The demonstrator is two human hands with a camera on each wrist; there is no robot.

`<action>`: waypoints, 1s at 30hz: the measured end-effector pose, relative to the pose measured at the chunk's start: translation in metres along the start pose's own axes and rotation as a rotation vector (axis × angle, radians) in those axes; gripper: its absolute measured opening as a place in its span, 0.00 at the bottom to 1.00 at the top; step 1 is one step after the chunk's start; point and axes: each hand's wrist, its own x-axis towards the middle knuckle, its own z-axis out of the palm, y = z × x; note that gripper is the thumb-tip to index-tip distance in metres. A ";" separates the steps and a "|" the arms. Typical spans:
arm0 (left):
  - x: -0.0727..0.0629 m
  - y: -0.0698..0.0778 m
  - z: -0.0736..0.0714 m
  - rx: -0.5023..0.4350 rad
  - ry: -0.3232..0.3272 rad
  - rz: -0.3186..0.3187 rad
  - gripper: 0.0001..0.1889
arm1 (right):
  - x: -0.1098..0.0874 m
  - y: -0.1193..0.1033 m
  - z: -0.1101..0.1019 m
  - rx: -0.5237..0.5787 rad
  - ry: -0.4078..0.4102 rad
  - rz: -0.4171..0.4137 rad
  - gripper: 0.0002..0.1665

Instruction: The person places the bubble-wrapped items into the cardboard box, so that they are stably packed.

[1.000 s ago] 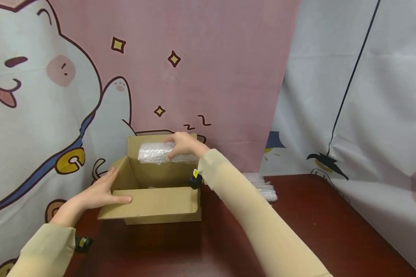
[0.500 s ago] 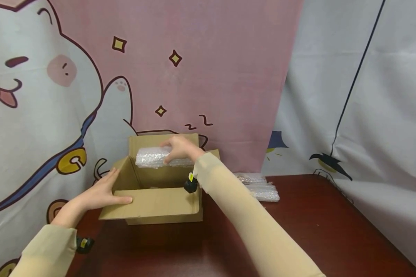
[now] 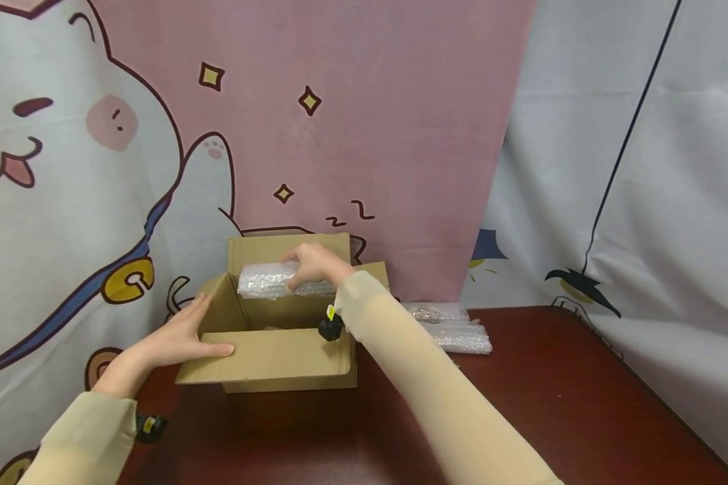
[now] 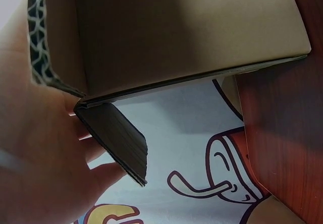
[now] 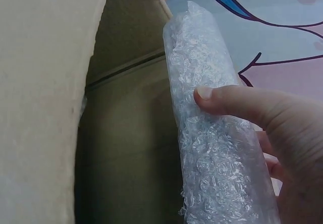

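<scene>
An open cardboard box point(image 3: 267, 357) stands on the table with its flaps spread. My left hand point(image 3: 172, 340) holds the box at its left corner, thumb over the front flap and fingers at the left side flap; in the left wrist view some fingers pass behind a flap point(image 4: 113, 133). Above the box opening, my right hand point(image 3: 316, 264) grips a roll of bubble wrap point(image 3: 267, 280), lying sideways. The right wrist view shows the thumb across the bubble wrap roll point(image 5: 204, 77), other fingers behind it. What the wrap may contain cannot be seen.
More bubble-wrapped bundles point(image 3: 457, 335) lie on the table right of the box, partly behind the right sleeve point(image 3: 418, 364). The dark red table point(image 3: 557, 404) extends right. A printed curtain point(image 3: 388, 135) hangs close behind the box.
My right hand has lowered the bubble wrap roll a little and moved it slightly left toward the box opening. The box's right flap has come into view. My left hand keeps its hold.
</scene>
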 end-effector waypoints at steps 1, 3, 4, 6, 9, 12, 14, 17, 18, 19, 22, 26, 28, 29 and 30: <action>0.000 0.000 0.000 0.000 -0.001 0.000 0.62 | 0.000 0.000 0.000 0.003 -0.001 0.000 0.41; 0.001 -0.001 0.000 -0.001 -0.002 0.004 0.62 | 0.000 0.001 0.001 0.001 -0.003 0.003 0.40; 0.001 -0.001 0.000 0.000 -0.002 0.007 0.63 | 0.001 0.001 0.002 0.004 -0.005 0.006 0.40; 0.002 -0.002 0.000 0.001 -0.003 0.013 0.63 | 0.001 0.002 0.003 0.007 -0.006 0.012 0.40; 0.003 -0.002 0.000 0.006 0.000 0.016 0.63 | 0.001 0.002 0.005 0.010 -0.010 0.019 0.40; 0.003 -0.002 -0.001 0.006 -0.003 0.011 0.63 | 0.002 0.001 0.007 0.008 -0.020 0.022 0.40; 0.003 -0.002 -0.001 0.004 -0.005 0.010 0.63 | 0.002 0.001 0.008 0.003 -0.028 0.025 0.41; 0.002 -0.001 -0.002 -0.001 -0.007 0.010 0.63 | 0.001 -0.001 0.009 -0.005 -0.035 0.034 0.41; 0.002 -0.001 -0.002 -0.001 -0.006 0.011 0.63 | 0.001 -0.001 0.009 -0.008 -0.036 0.036 0.41; 0.003 -0.001 -0.003 0.000 -0.006 0.012 0.63 | 0.001 -0.002 0.009 -0.009 -0.036 0.036 0.41; 0.003 -0.002 -0.003 0.000 -0.005 0.012 0.63 | 0.000 -0.003 0.009 -0.003 -0.043 0.041 0.42; 0.002 -0.002 -0.002 -0.002 -0.006 0.010 0.63 | 0.001 -0.003 0.013 0.013 -0.053 0.041 0.42; 0.001 -0.001 -0.002 -0.001 -0.005 0.011 0.63 | 0.001 -0.002 0.014 0.018 -0.054 0.039 0.42; 0.001 -0.001 -0.002 0.000 -0.004 0.010 0.63 | 0.001 -0.002 0.015 0.019 -0.054 0.038 0.43; 0.001 -0.001 -0.003 0.001 -0.004 0.010 0.63 | 0.002 -0.001 0.015 0.019 -0.054 0.037 0.43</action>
